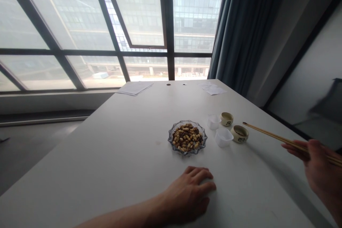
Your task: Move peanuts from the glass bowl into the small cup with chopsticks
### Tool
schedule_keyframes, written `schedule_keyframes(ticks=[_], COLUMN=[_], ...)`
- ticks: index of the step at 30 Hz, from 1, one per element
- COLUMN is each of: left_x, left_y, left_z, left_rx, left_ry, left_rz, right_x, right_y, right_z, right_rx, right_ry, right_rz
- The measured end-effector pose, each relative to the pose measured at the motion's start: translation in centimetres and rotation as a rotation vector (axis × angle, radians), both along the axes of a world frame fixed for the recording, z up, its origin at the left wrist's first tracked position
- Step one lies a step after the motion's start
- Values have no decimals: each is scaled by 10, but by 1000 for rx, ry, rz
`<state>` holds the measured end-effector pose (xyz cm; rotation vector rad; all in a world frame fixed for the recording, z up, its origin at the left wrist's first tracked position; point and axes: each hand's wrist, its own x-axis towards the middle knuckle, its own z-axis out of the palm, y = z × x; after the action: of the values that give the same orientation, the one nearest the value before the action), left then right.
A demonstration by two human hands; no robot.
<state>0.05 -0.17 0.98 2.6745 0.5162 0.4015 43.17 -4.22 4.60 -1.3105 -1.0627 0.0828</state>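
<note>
My right hand (319,162) is closed around a pair of wooden chopsticks (278,137), held above the table's right side. A small dark piece (244,123) shows at the chopstick tips, just past the nearer ceramic cup (242,139), which has some dark bits inside. My left hand (191,190) rests on the table, fingers loosely bent and apart, holding nothing visible. Beyond it stands a scalloped glass bowl (204,139) filled with tan and dark brown nuts or seeds (187,137). Two clear plastic cups (223,137) sit between the bowl and the ceramic cups.
A second ceramic cup (226,122) stands behind the nearer one. Papers lie at the far left (135,88) and a crumpled sheet (213,89) at the far right of the white table (107,156). Windows and a dark curtain (240,35) are behind.
</note>
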Motion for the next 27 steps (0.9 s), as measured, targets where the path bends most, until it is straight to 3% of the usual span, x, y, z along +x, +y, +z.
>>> schedule_keyframes(ticks=[3,9,19,23,27], left_x=[0,0,0,0,1], left_y=[0,0,0,1,0], left_z=[-1,-2,-3,-3,-2], left_rx=[1,7,13,19,28], left_ry=[1,-4,-21,-19,-12], left_rz=[2,6,-5,2,1], right_x=[-5,-20,-41,-75,-116], right_y=[-4,-3,4,17,33], right_z=[-8,-13,17,34,44], right_rx=[8,-69,-3,-24,-99], right_ry=[264,294,247,137,-4], right_rz=[-35,14,9,159,405])
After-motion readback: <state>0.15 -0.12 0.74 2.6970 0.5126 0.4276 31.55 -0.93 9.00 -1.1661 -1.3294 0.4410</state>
